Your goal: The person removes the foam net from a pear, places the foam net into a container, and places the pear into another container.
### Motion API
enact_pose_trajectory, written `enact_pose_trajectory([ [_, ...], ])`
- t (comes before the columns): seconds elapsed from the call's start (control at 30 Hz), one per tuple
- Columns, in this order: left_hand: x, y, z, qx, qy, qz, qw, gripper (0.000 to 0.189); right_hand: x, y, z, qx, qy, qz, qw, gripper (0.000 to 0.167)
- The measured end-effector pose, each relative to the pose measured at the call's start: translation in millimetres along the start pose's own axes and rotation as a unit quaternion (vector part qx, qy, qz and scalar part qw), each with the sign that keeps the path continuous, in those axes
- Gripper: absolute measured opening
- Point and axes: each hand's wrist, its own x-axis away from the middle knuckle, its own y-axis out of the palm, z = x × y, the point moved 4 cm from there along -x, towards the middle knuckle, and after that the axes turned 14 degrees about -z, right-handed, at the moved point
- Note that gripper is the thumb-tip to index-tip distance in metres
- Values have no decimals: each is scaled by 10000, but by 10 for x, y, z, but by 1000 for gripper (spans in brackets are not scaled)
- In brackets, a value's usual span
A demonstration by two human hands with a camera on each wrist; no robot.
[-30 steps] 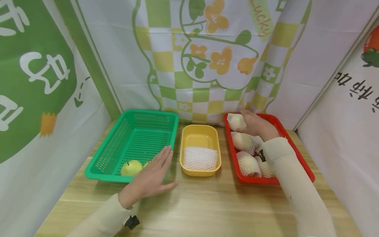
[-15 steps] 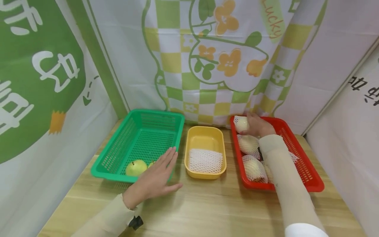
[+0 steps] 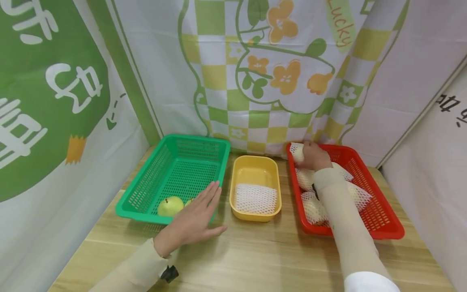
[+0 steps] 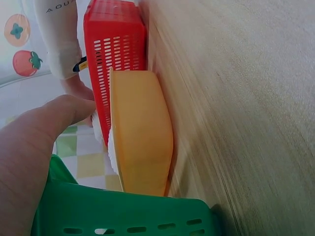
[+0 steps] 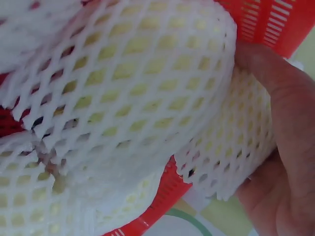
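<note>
In the head view my right hand (image 3: 315,155) grips a fruit in a white foam net (image 3: 297,152) at the back left of the red basket (image 3: 388,233). The right wrist view shows its thumb and fingers curled round the netted fruit (image 5: 246,130); another netted fruit (image 5: 142,73) lies in front. Several more net-wrapped fruits (image 3: 313,209) fill the basket, partly behind my forearm. My left hand (image 3: 193,221) is held with straight fingers over the front right corner of the green basket (image 3: 146,217), partly hiding one of its yellow-green fruits (image 3: 170,206).
Between the baskets stands a yellow tub (image 3: 255,159) with a flat white foam net (image 3: 255,198) in it. A wooden table (image 3: 262,255) bears all three. Fabric walls stand at both sides, and a checked curtain (image 3: 255,81) hangs behind.
My right hand has curled further round the netted fruit at the back left of the red basket. The head view has shifted, while the left hand keeps its pose by the green basket.
</note>
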Motion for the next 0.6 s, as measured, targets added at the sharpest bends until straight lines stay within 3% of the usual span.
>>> enact_pose_trajectory([
  [0.37,7,-10,9,6,-8,-44,10000,105,41,-120,14,664,-152,565,9961,58],
  [0.5,3,0,8,-11,-3,-31,10000,104,140,-237,30,811,-337,915,9919,45],
  [0.6,-2,7,-3,-21,0,25,10000,104,237,-359,15,838,-457,1023,9902,45],
])
